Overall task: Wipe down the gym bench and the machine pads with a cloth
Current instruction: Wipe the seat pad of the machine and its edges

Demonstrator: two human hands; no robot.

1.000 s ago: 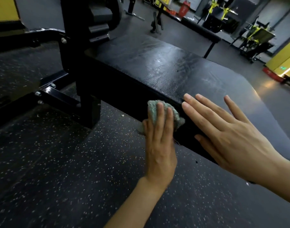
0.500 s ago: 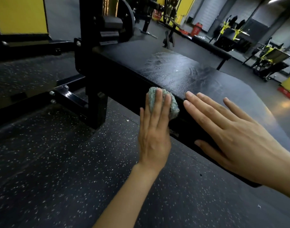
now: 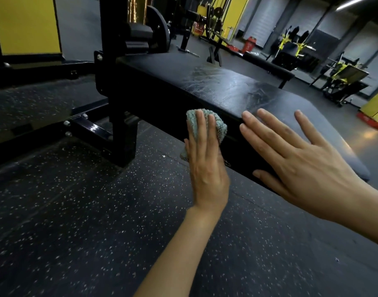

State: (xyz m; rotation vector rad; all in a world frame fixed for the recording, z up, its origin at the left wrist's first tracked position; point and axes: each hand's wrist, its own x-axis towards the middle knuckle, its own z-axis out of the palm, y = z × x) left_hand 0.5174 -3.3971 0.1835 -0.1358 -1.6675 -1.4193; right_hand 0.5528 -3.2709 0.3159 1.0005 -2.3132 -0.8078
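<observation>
1. A black gym bench (image 3: 226,88) stood on a dark speckled floor (image 3: 76,211), its padded top glossy and streaked.
2. The left hand (image 3: 207,168) pressed a bunched grey-green cloth (image 3: 220,129) against the bench's near side face, its fingers straight over the cloth.
3. The right hand (image 3: 308,168) lay just beside it, fingers spread and straight, fingertips over the top edge and thumb low on the side face.
4. A black steel upright (image 3: 117,82) rose at the bench's left end, with a weight plate (image 3: 160,33) behind it.
5. Yellow-and-black machines (image 3: 342,76) stood well apart in the background, and a yellow wall panel (image 3: 27,24) filled the upper left.
</observation>
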